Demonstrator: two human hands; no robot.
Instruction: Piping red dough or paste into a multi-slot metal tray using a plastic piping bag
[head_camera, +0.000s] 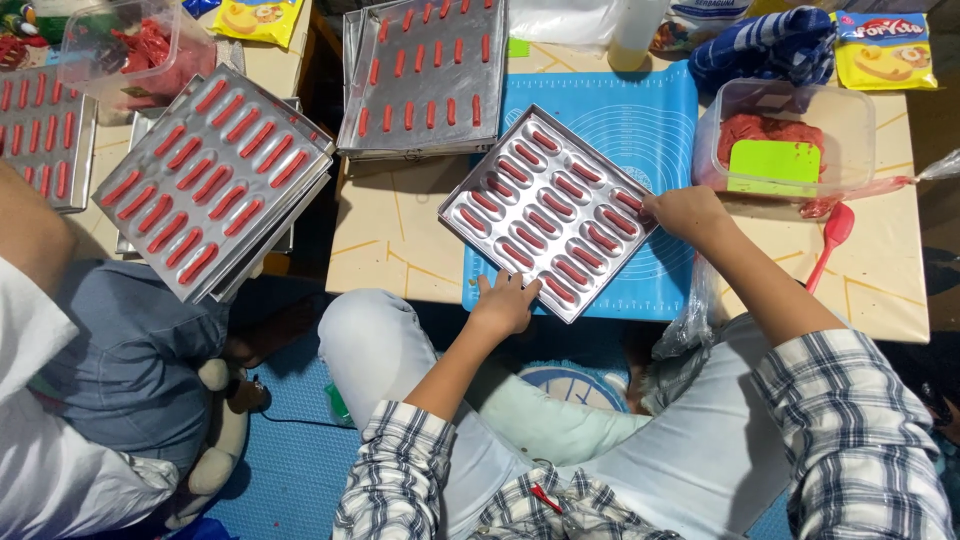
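At the far left another person's arm (30, 235) reaches beside a tilted metal tray (212, 180) filled with red dough sticks. Behind it, a second tray (428, 75) of red sticks lies flat on the low table (385, 235). In the middle, a metal mould tray (548, 210) with rows of oval hollows, each holding a red strip, lies slanted on a blue mat (640, 125). The left hand (503, 303) rests on the tray's near edge, fingers spread flat, gripping nothing. The right hand (688, 212) touches the tray's right corner, fingers curled onto its rim. Further right stands a clear tub (780, 130) of red dough with a green scraper (773, 166) in it, and a red spatula (830, 240) lies just beside it.
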